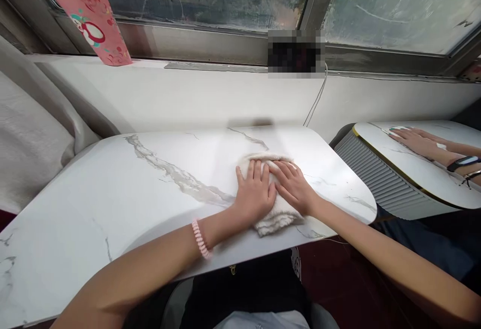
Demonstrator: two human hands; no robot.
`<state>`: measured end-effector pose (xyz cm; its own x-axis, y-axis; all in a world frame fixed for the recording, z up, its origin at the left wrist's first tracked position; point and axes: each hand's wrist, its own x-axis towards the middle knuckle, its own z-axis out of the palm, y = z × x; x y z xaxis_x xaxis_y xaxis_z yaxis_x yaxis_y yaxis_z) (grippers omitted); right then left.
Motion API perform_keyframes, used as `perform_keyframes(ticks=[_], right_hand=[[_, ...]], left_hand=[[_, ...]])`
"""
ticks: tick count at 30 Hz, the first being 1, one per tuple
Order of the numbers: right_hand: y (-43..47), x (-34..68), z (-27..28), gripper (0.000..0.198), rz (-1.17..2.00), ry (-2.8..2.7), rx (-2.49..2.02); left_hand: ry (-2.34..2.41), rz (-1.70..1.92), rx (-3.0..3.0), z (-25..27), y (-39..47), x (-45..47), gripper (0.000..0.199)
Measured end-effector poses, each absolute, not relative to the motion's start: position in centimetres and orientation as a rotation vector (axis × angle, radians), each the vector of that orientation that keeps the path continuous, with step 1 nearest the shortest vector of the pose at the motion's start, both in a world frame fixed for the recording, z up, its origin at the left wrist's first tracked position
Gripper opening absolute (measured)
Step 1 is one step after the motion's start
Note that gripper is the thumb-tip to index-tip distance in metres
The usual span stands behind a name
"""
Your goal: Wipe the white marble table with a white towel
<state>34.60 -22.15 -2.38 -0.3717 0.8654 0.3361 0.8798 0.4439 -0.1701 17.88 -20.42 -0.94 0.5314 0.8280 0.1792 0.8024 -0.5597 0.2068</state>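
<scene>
A folded whitish cloth (278, 219) lies on the white marble-patterned table (150, 209), right of its middle. My left hand (255, 194) rests flat on the cloth, fingers stretched forward and the thumb out to the side. Beside it, my right hand (295, 188) presses on the cloth's right part, its fingers extended and angled to the left. Both palms face down, and the two hands are close together. Part of the cloth is hidden beneath them. A pink coil band (201, 239) circles my left wrist.
A pink paper cup (93, 23) stands on the window ledge at the upper left. Thin cables (316, 98) hang down the wall below a blurred-out patch. At right, another person's hands (421, 141) lie on a second white table (376, 133). A grey curtain (33, 133) hangs at left.
</scene>
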Motion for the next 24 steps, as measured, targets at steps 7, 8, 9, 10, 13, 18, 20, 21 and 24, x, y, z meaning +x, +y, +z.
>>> perform_keyframes(ticks=[7, 8, 9, 10, 13, 18, 20, 21, 24], right_hand=[[-27.4, 32.4, -1.6, 0.050, -0.028, -2.309, -1.512], [-27.7, 31.9, -1.6, 0.050, -0.023, -2.294, -1.518], [-27.9, 31.4, -1.5, 0.050, -0.014, -2.279, -1.523], [-28.0, 30.9, -1.6, 0.050, -0.006, -2.266, -1.526], [-27.6, 29.6, -1.5, 0.048, 0.021, -2.233, -1.540], [-25.5, 27.9, -1.2, 0.046, 0.049, -2.222, -1.567], [-24.1, 27.3, -1.0, 0.045, 0.053, -2.227, -1.571], [-23.3, 27.0, -1.0, 0.045, 0.054, -2.229, -1.575], [-20.4, 26.1, -1.1, 0.045, 0.051, -2.228, -1.602]], left_hand=[[1.289, 0.437, 2.777, -1.4, -24.2, 15.8, 0.056], [1.280, 0.429, 2.788, -1.5, -24.4, 15.4, 0.056], [1.277, 0.419, 2.796, -1.5, -24.5, 15.0, 0.056], [1.275, 0.408, 2.803, -1.5, -24.5, 14.6, 0.056], [1.296, 0.371, 2.806, -1.4, -24.3, 13.6, 0.056], [1.366, 0.303, 2.754, -0.9, -22.4, 12.5, 0.055], [1.382, 0.278, 2.720, -0.7, -21.1, 12.0, 0.054], [1.388, 0.267, 2.698, -0.5, -20.3, 11.7, 0.053], [1.403, 0.265, 2.630, -0.2, -17.6, 10.9, 0.051]])
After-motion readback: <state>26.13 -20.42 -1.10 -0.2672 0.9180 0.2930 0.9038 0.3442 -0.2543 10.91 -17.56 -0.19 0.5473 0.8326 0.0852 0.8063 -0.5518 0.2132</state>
